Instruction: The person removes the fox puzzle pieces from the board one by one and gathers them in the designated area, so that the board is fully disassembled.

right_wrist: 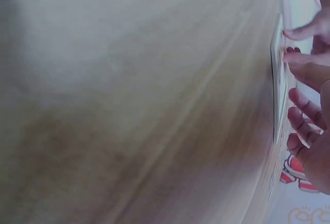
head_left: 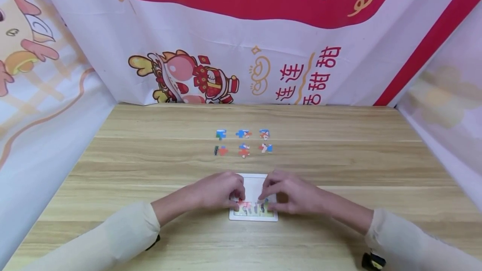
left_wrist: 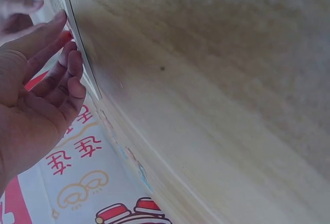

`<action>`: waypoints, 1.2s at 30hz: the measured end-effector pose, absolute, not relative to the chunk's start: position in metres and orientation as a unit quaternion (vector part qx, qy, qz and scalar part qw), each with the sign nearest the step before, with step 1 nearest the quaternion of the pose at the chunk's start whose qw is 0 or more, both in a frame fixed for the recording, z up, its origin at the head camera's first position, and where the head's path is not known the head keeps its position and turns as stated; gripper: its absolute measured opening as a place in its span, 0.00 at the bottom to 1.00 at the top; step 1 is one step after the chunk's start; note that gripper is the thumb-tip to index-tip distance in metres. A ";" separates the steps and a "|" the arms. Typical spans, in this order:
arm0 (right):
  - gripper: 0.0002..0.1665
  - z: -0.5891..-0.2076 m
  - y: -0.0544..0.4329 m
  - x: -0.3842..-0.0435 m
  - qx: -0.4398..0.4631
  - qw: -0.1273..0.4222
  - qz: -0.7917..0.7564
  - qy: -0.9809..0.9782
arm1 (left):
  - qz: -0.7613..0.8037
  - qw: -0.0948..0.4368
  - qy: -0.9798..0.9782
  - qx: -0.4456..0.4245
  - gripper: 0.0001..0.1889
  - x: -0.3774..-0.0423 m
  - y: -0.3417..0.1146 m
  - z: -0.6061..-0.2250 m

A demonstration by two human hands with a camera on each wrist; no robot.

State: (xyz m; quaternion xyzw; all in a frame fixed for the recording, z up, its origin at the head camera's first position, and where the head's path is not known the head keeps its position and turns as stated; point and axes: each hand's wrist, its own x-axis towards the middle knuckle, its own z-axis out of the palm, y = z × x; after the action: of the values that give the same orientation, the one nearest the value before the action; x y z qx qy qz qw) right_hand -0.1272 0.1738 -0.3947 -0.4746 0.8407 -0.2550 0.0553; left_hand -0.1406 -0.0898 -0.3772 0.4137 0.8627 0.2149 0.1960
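Note:
A white-framed puzzle tray [head_left: 254, 176] lies on the table in front of the person, with several joined puzzle pieces [head_left: 246, 208] along its near side. My left hand [head_left: 222, 189] reaches in from the left, its thumb and index finger pinching a reddish puzzle piece [head_left: 239, 200] at the tray's left side. From the right, my right hand [head_left: 288, 191] bends its fingers down over the right side of the joined pieces; I cannot tell whether it grips one. In the left wrist view, the left hand's other fingers [left_wrist: 75, 64] curl loosely beside the tray's edge.
Beyond the tray, loose puzzle pieces lie in two rows, among them a blue-green one [head_left: 221, 134] and a red one [head_left: 244, 150]. A printed cloth [head_left: 226, 24] hangs behind the wooden table [head_left: 169, 137], with more cloth at both sides.

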 end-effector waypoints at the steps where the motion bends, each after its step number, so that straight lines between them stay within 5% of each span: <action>1: 0.14 -0.396 0.174 -0.126 -0.490 0.051 -0.247 0.835 | 0.215 0.195 0.863 0.414 0.05 -0.140 -0.090 -0.377; 8: 0.18 -0.399 0.173 -0.118 -0.534 0.052 -0.200 0.820 | 0.219 0.192 0.860 0.418 0.05 -0.139 -0.090 -0.378; 36: 0.18 -0.407 0.174 -0.113 -0.474 0.090 -0.251 0.839 | 0.228 0.204 0.862 0.404 0.08 -0.142 -0.088 -0.379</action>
State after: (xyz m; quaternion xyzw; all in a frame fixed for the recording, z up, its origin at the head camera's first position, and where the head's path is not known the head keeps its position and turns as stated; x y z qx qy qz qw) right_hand -0.1130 0.1736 -0.4066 -0.4737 0.8394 -0.2510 0.0899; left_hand -0.1422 -0.0882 -0.3790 0.4045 0.8618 0.2279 0.2043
